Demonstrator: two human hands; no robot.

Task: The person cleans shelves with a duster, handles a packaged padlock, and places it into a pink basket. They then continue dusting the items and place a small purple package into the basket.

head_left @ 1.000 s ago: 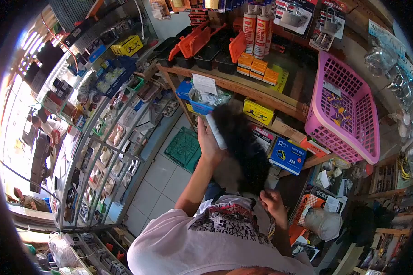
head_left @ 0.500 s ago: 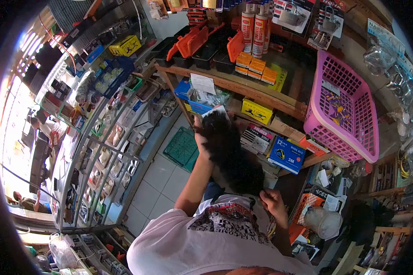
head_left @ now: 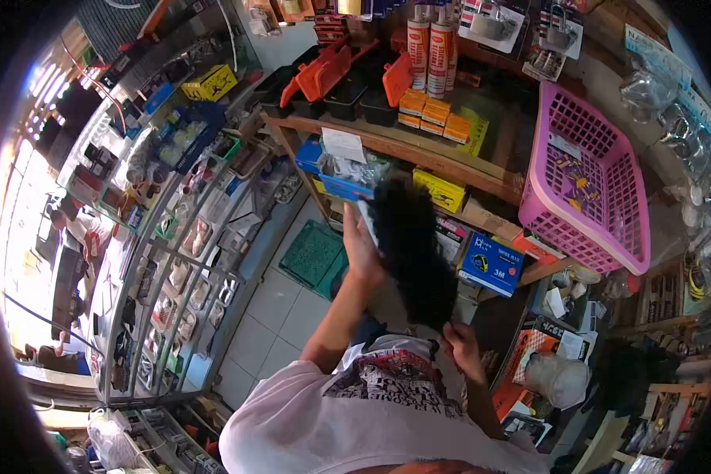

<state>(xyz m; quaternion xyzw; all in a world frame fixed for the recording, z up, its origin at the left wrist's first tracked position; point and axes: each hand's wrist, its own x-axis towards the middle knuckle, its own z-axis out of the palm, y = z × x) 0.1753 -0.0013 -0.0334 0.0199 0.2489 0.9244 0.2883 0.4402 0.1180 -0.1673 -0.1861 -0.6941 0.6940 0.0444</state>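
A black, fluffy feather duster point(head_left: 415, 253) stretches across the middle of the view, its lower end at my right hand point(head_left: 462, 347). The fingers of that hand are wrapped round the handle. My left hand point(head_left: 361, 251) holds a flat, pale package point(head_left: 368, 223) upright, its edge towards me. Black feathers lie against the package and cover most of it, so its kind cannot be made out. Both hands are in front of my body, over the floor beside the wooden shelf.
The wooden shelf point(head_left: 466, 163) carries orange small boxes point(head_left: 434, 116), sealant tubes point(head_left: 430, 57) and black bins with orange lids. A pink basket point(head_left: 533, 182) stands at its right. Below are a yellow box point(head_left: 439, 190) and a blue box point(head_left: 491, 265). A green crate point(head_left: 312, 257) lies on the tiled floor.
The duster's feathers have shifted right across the package. My left hand has turned, so the package now shows more edge-on. My right hand has moved slightly.
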